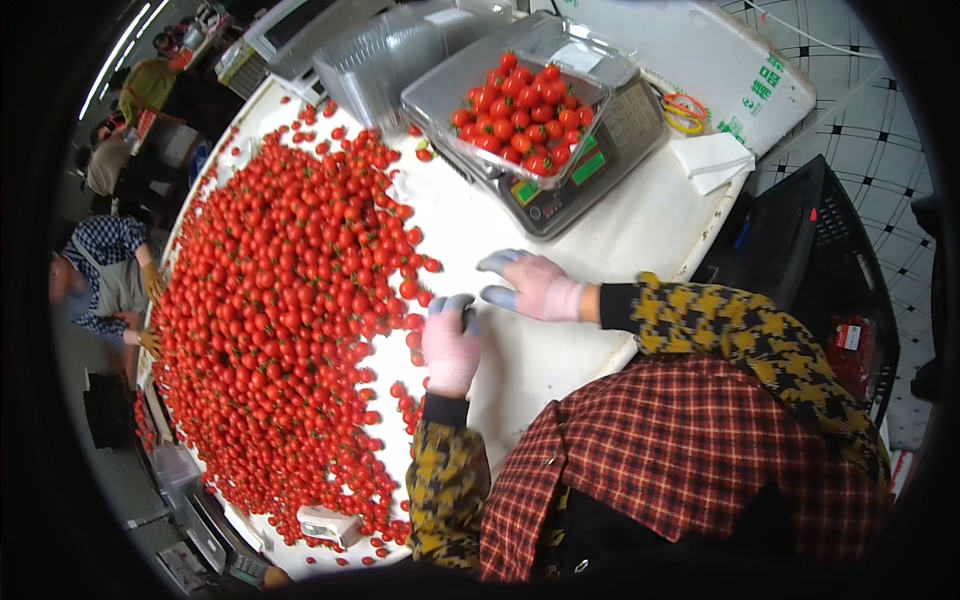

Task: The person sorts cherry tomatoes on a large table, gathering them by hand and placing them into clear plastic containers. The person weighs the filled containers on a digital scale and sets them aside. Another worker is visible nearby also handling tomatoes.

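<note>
Pink gloves with grey-blue fingertips cover both of my hands. My left hand (pixel 452 345) is over the white table, just right of the edge of a large heap of cherry tomatoes (pixel 280 300). Its fingers are slightly bent and apart, and I see nothing in them. My right hand (pixel 537 286) hovers close by, fingers spread toward the heap and holding nothing. Beyond the hands, a clear plastic box (pixel 425 100) of cherry tomatoes rests on a digital scale (pixel 625 130), its clear lid hinged back behind it.
Stacked clear boxes (pixel 365 75) stand left of the scale. Paper sheets (pixel 713 160) and coloured rubber bands (pixel 685 112) lie right of it, near a white foam box (pixel 735 70). A black crate (pixel 830 270) is at the right. Across the heap works a gloved co-worker (pixel 110 265).
</note>
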Demonstrator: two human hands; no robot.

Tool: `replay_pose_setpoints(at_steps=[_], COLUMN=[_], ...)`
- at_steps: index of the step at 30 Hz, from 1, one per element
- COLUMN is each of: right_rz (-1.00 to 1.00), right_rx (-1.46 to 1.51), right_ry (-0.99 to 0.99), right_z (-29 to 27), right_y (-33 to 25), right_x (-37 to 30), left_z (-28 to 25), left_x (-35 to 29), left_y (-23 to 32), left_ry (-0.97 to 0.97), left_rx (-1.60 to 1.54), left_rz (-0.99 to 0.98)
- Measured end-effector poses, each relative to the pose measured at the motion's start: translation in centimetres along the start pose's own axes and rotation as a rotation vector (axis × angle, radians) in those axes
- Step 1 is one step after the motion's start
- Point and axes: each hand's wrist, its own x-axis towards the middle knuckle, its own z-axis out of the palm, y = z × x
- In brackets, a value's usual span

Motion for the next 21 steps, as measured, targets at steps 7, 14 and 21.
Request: replay_pose_setpoints(at_steps=[7,14,21], right_rz=[-0.110,-0.330,-0.398], right_rx=[-0.136,0.017,0.253], right_ry=[0.020,-0.180,-0.148], right_z=[6.4,12.8,12.1], right_y=[-1.3,-6.7,-11.0], right_x=[3.7,0.5,-1.3], left_z=[-2.3,-0.8,1.0], left_x=[-16.0,-15.2,-12.1], left_y=[0.9,0.8,-4.2], left_ry=[0.475,0.659,0.757], left_rx=[-0.980,-1.819,-2.039], left_rz=[-0.882,-0.825,-0.708])
